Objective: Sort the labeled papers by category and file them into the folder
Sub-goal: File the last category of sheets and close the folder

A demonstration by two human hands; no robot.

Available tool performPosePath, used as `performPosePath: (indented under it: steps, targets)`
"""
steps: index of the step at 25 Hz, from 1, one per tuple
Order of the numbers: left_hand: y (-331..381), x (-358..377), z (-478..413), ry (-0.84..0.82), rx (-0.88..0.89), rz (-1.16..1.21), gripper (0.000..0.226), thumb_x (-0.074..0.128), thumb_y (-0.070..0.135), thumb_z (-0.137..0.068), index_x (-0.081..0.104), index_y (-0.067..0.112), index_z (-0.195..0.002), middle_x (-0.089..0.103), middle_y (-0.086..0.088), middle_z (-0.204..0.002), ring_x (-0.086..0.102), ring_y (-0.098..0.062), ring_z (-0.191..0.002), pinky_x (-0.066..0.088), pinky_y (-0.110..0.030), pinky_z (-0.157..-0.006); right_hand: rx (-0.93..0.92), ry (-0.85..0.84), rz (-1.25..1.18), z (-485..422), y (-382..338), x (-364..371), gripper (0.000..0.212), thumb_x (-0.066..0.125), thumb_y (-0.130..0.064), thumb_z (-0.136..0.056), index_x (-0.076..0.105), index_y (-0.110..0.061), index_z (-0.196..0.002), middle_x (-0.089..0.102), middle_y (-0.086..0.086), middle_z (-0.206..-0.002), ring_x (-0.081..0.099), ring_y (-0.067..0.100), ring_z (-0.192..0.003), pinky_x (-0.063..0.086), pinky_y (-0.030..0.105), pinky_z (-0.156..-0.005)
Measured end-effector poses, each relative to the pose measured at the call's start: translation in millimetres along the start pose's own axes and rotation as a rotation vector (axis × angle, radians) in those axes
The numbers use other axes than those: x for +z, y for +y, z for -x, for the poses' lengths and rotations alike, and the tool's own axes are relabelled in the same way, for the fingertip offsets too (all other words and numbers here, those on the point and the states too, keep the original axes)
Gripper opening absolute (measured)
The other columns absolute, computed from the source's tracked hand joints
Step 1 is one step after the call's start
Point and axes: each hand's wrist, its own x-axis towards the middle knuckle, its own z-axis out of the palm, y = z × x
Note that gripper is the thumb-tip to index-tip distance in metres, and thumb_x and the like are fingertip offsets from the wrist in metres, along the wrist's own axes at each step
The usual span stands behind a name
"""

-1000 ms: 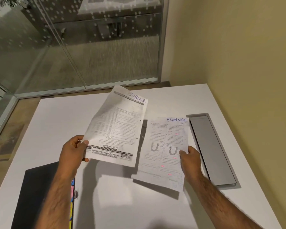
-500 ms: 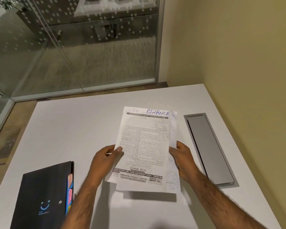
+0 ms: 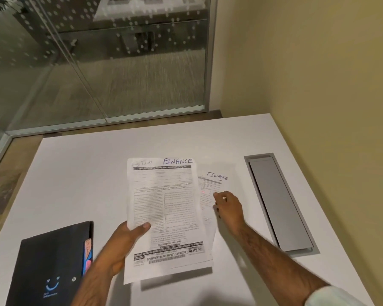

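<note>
Black folder (image 3: 49, 268) lies closed at the near table edge, just left of the left hand (image 3: 122, 241), with coloured tabs (image 3: 87, 255) projecting from its right side. The left hand grips the front sheet (image 3: 166, 215) by its left edge, thumb on top; heading reads FINANCE. To its right, the right hand (image 3: 229, 208) pinches the right edge of the rear sheet (image 3: 210, 191), likewise headed FINANCE and overlapped by the front sheet. A grey recessed hatch (image 3: 279, 202) sits right of that hand, apart from the paper. The white table (image 3: 86, 173) runs past both sheets' top edges to a glass partition (image 3: 119, 74).
</note>
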Motion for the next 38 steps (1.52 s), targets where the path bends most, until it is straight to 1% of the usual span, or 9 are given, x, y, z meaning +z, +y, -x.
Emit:
performPosePath:
  steps: [4, 8, 15, 18, 21, 26, 29, 34, 38]
  targets:
    - [-7.9, -32.1, 16.9, 0.124, -0.033, -0.007, 0.029, 0.066, 0.009, -0.093, 0.069, 0.012, -0.122, 0.076, -0.011, -0.116, 0.073, -0.033, -0.107, 0.049, -0.052, -0.104, -0.257, 0.175, 0.576, -63.8, 26.0, -3.8, 0.067, 0.069, -0.044, -0.089, 0.046, -0.014, -0.144, 0.057, 0.01, -0.143, 0.043, 0.036, -0.141, 0.042, 0.049, -0.112]
    - [-9.0, -59.6, 29.0, 0.149, -0.055, -0.011, 0.04, 0.075, 0.012, -0.086, 0.067, 0.007, -0.125, 0.074, -0.018, -0.119, 0.071, -0.04, -0.108, 0.048, -0.058, -0.104, -0.248, 0.137, 1.009, -105.1, 31.2, 3.2, 0.101, 0.066, -0.056, -0.087, 0.013, -0.012, -0.161, 0.026, 0.012, -0.167, 0.005, 0.038, -0.157, 0.011, 0.055, -0.124]
    - [-14.0, -77.8, 41.1, 0.081, -0.057, -0.064, 0.075, 0.089, 0.033, -0.056, 0.068, 0.01, -0.124, 0.075, -0.016, -0.116, 0.072, -0.038, -0.106, 0.049, -0.059, -0.102, -0.409, 0.284, 1.103, -83.2, 50.1, 20.8, 0.063, 0.061, -0.025, -0.094, 0.039, -0.015, -0.152, 0.064, 0.005, -0.138, 0.043, 0.035, -0.141, 0.032, 0.051, -0.113]
    - [-15.3, -77.4, 39.4, 0.084, -0.056, -0.042, 0.057, 0.085, 0.02, -0.078, 0.064, 0.009, -0.129, 0.074, -0.016, -0.119, 0.072, -0.038, -0.107, 0.048, -0.06, -0.103, -0.32, 0.34, 0.833, -66.6, 51.9, 28.6, 0.058, 0.057, -0.008, -0.089, 0.045, -0.02, -0.144, 0.072, 0.006, -0.114, 0.062, 0.03, -0.107, 0.048, 0.043, -0.089]
    - [-13.0, -75.1, 40.1, 0.106, -0.045, -0.024, 0.037, 0.07, 0.008, -0.09, 0.065, 0.008, -0.127, 0.075, -0.016, -0.117, 0.072, -0.039, -0.106, 0.05, -0.059, -0.102, -0.155, 0.375, 0.324, -38.4, 41.1, 25.6, 0.044, 0.057, -0.012, -0.091, 0.052, -0.021, -0.134, 0.07, 0.009, -0.119, 0.067, 0.032, -0.107, 0.055, 0.041, -0.09]
    - [-11.3, -68.5, 44.3, 0.07, 0.004, 0.006, 0.068, 0.092, 0.021, -0.064, 0.068, 0.006, -0.125, 0.073, -0.018, -0.12, 0.071, -0.039, -0.11, 0.047, -0.059, -0.105, -0.395, 0.437, 0.188, 34.3, -28.8, -35.1, 0.026, 0.058, -0.004, -0.097, 0.071, -0.014, -0.117, 0.073, 0.003, -0.115, 0.068, 0.02, -0.096, 0.053, 0.029, -0.089]
    - [-9.6, -63.9, 43.9, 0.027, 0.021, -0.005, 0.056, 0.087, 0.015, -0.073, 0.068, 0.006, -0.125, 0.073, -0.017, -0.12, 0.072, -0.035, -0.108, 0.051, -0.052, -0.102, -0.462, 0.375, 0.031, 79.8, -84.9, -81.4, 0.024, 0.06, -0.002, -0.095, 0.076, -0.018, -0.103, 0.076, -0.005, -0.102, 0.067, 0.008, -0.081, 0.05, 0.013, -0.073]
    - [10.3, -26.6, 56.8, -0.011, 0.08, -0.111, 0.023, 0.064, 0.017, -0.097, 0.069, 0.021, -0.12, 0.077, -0.001, -0.114, 0.074, -0.022, -0.106, 0.059, -0.032, -0.089, -0.526, 0.205, -0.356, 124.8, -138.7, -118.3, 0.025, 0.066, 0.003, -0.091, 0.077, -0.019, -0.093, 0.069, -0.015, -0.074, 0.057, 0.006, -0.069, 0.047, 0.019, -0.072]
    - [25.7, -0.7, 65.3, -0.088, 0.09, -0.121, 0.034, 0.054, 0.04, -0.102, 0.065, 0.023, -0.128, 0.074, -0.004, -0.122, 0.072, -0.026, -0.111, 0.053, -0.049, -0.102, -0.35, 0.075, -0.512, 123.0, -129.3, -97.7, 0.024, 0.06, 0.009, -0.091, 0.072, -0.009, -0.101, 0.069, 0.003, -0.075, 0.063, 0.013, -0.063, 0.055, 0.027, -0.066]
